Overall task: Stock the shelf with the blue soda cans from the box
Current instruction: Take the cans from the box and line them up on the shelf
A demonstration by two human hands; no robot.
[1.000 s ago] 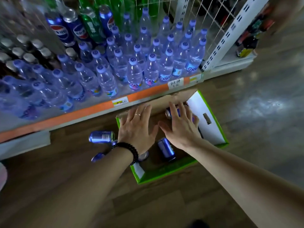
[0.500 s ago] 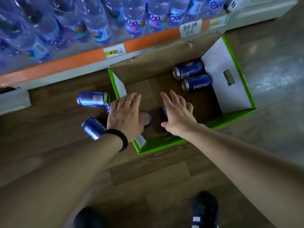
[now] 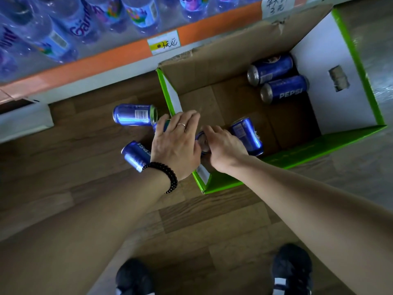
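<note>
**One head camera, looking steeply down**

I get a single wide-angle view from the wearer's head, aimed almost straight down past both forearms at the box (image 3: 359, 67), floor (image 3: 85, 167) and shelf edge (image 3: 106, 60), close in.

both forearms are bare, no sleeves in view. the left hand (image 3: 176, 145) wears a thin ring (image 3: 181, 124) on one finger and a black beaded bracelet (image 3: 164, 174) at the wrist, toward 7 o'clock of the hand. the right hand (image 3: 225, 150) is unadorned. black shoes (image 3: 291, 269) with white marks.
</note>
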